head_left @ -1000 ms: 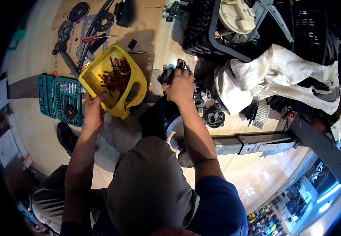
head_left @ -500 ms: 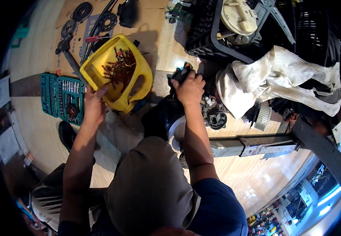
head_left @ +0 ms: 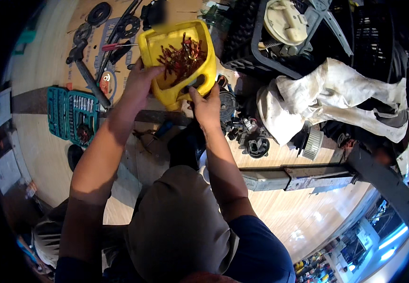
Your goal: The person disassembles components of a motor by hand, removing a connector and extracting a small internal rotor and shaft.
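On my end, head cam: both hands full, same obj. My L hand (head_left: 141, 84) grips the L side of the yellow container (head_left: 169, 98), thumb over the rim, other fingers mostly hidden behind the wall. R hand (head_left: 208, 106) holds its handle side, thumb by the handle opening; fingers partly hidden, can't tell how tight. Container's at upper ctr of view, open side up, btwn cardboard (head_left: 183, 8) and black crate (head_left: 240, 45); can't tell if it touches anything below. Inside: loose pile of reddish-brown metal bits (head_left: 183, 60). To L: teal socket case (head_left: 53, 125), opened out on floor (head_left: 39, 146), plus red-handled screwdriver (head_left: 111, 46) on the cardboard, just beside container. To R: white cloth (head_left: 327, 92) next to crate, finned wheel (head_left: 313, 143) near it. Blue-handled tool (head_left: 163, 128) lies nearer me.
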Demonstrator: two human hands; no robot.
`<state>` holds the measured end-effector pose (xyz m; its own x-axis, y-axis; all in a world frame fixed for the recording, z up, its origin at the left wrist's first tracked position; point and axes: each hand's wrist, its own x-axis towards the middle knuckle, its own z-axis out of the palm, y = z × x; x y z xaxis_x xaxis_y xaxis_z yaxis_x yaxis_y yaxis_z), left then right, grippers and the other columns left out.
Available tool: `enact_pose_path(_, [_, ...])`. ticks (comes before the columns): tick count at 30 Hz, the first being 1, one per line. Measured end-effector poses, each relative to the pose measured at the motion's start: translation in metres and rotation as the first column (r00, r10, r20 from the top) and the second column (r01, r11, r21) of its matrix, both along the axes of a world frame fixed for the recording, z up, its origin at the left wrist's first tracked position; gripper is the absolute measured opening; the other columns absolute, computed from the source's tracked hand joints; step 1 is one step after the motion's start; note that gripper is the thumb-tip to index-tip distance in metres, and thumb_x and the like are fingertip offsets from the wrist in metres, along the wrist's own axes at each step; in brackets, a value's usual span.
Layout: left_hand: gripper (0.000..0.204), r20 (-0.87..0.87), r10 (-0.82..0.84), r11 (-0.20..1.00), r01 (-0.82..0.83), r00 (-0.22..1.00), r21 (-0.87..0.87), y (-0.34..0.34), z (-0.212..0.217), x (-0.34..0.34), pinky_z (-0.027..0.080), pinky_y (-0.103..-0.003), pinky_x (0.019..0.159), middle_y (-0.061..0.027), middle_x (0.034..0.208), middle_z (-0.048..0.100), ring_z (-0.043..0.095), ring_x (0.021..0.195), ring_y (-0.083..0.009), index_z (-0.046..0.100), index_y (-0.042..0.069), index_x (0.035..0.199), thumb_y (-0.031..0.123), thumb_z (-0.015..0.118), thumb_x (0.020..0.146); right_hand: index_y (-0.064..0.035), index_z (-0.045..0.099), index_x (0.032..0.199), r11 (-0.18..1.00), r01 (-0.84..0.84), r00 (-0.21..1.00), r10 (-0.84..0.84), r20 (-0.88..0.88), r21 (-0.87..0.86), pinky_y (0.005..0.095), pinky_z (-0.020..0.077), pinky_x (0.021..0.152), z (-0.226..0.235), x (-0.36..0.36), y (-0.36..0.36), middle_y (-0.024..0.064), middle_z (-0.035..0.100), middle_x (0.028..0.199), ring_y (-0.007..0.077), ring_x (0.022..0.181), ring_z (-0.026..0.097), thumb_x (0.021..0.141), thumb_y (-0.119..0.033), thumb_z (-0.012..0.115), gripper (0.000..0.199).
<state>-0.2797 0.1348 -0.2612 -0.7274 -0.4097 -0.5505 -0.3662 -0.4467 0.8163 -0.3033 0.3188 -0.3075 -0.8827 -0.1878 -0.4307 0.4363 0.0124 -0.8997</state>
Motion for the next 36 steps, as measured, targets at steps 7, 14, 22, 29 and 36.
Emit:
enact_pose_path(7, [0.031,-0.014,0.139,0.975,-0.135,0.990,0.178,-0.051,-0.002,0.017,0.056,-0.040,0.082,-0.0093,0.112,0.061,0.063,0.100,-0.0243,0.051,0.005,0.120,0.011,0.059,0.090,-0.0026,0.055,0.113,0.917,-0.029,0.927,0.174,0.333,-0.397,0.0292,0.0491,0.055,0.011,0.016,-0.031,0.0073,0.064,0.094,0.0152,0.070,0.061,0.092,-0.009,0.059,0.023])
enact_pose_path(14, [0.043,-0.035,0.074,0.995,-0.071,0.997,0.075,-0.044,0.004,0.015,0.054,-0.040,0.086,-0.0104,0.117,0.060,0.062,0.103,-0.0245,0.048,0.004,0.128,0.011,0.062,0.088,-0.0057,0.052,0.116,0.832,0.141,0.937,0.064,0.345,-0.536,0.0280,0.0498,0.054,-0.012,0.031,-0.047,0.0070,0.065,0.094,0.0172,0.064,0.061,0.094,-0.018,0.056,0.026])
enact_pose_path(22, [0.066,0.157,-0.223,0.965,0.241,0.962,-0.103,-0.033,0.008,0.007,0.041,-0.024,0.069,-0.0040,0.117,0.057,0.051,0.085,-0.0093,0.038,0.003,0.143,0.023,0.066,0.087,-0.0126,0.049,0.119,0.761,0.381,0.911,-0.211,0.355,-0.525,0.0344,0.0490,0.059,-0.070,-0.036,-0.039,0.0087,0.063,0.099,0.0241,0.072,0.062,0.096,-0.011,0.052,0.023])
enact_pose_path(29, [0.058,0.335,-0.285,0.905,0.367,0.898,-0.214,-0.069,0.081,0.116,0.041,-0.029,0.096,-0.0112,0.127,0.057,0.054,0.113,-0.0169,0.043,0.001,0.139,0.018,0.064,0.089,-0.0059,0.049,0.116,0.724,0.533,0.796,-0.255,0.548,-0.438,0.0352,0.0504,0.059,-0.071,-0.024,-0.040,0.0126,0.061,0.097,0.0249,0.072,0.060,0.098,-0.015,0.050,0.020])
enact_pose_path(36, [0.058,0.461,-0.374,0.753,0.554,0.804,-0.355,-0.108,0.213,0.237,0.038,-0.034,0.103,-0.0151,0.133,0.053,0.052,0.117,-0.0219,0.041,-0.002,0.140,0.010,0.062,0.087,0.0014,0.048,0.113,0.804,0.399,0.788,-0.054,0.613,-0.442,0.0333,0.0536,0.061,-0.049,-0.008,-0.015,0.0140,0.061,0.090,0.0250,0.072,0.062,0.099,-0.015,0.048,0.022])
